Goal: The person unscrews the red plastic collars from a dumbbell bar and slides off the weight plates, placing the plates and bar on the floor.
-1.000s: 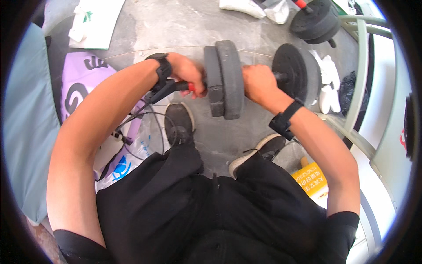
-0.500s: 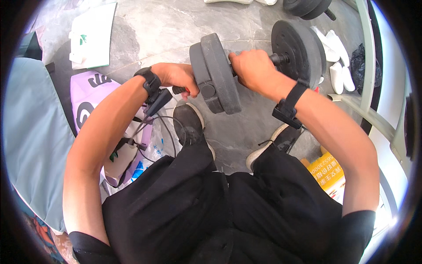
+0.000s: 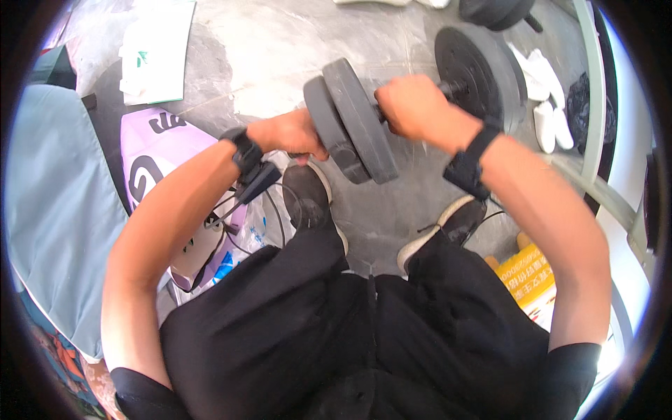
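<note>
A dark grey dumbbell hangs across the space between my hands, above my shoes. My right hand (image 3: 413, 106) is closed in a fist round its bar, between the two sets of weight plates. On the left end, an outer plate (image 3: 327, 120) and an inner plate (image 3: 364, 119) show a narrow gap between them. My left hand (image 3: 292, 133) is at the outer face of that end, its fingers curled in at the bar's tip, which is mostly hidden. The right-end plates (image 3: 476, 73) stand beyond my right fist. Both wrists wear black straps with small boxes.
Another dumbbell (image 3: 497, 10) lies at the far right. White rounded objects (image 3: 546, 126) and a black plastic bag (image 3: 586, 108) lie beside a pale frame (image 3: 595, 77). A purple bag (image 3: 157, 140) and cables sit left; a yellow box (image 3: 523, 276) is at right.
The gap between the two left-end plates has widened. My left hand has shifted slightly to the right with the outer plate more tilted, and the red-ringed bar tip no longer shows.
</note>
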Tool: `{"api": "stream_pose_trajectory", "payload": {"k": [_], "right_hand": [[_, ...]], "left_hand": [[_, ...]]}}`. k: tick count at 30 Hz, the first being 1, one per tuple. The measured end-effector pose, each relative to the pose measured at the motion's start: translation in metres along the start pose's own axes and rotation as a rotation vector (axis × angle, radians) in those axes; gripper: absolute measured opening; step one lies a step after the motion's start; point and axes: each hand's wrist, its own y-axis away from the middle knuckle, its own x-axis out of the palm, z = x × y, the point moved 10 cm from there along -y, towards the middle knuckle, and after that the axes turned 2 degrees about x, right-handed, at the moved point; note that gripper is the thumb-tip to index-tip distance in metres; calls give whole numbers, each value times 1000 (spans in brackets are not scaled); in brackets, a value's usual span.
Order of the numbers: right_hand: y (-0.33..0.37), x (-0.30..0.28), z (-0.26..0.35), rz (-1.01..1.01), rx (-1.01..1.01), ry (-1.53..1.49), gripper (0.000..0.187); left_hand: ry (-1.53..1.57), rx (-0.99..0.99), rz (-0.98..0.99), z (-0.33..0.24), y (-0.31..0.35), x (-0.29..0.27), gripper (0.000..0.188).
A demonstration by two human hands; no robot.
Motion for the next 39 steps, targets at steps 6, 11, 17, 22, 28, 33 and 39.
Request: {"api": "stream_pose_trajectory", "payload": {"k": [6,11,17,22,28,33,39], "right_hand": [[11,57,-16,874,162,-168,13],[9,0,19,-219,-103,62,17],[-10,40,-19,819,242,-280,14],[-7,-8,16,-214,-64,-4,12],[-17,4,7,184,-34,-49,12],[-16,13,19,140,-65,-10,14],[-14,10,5,121,2,28,21]], "left_hand": [[-513,515,-712,-44,21,-13,41],[272,-28,40,18,2,-23,16],[-647,509,-1072,-51,53,-25,35],[-490,580,-746,-25,37,-63,30],[-312,627,-535,-30,28,-41,24],[-422,617,-762,-24,43,-28,36],[93,123,-92,-7,6,-19,19]]}}
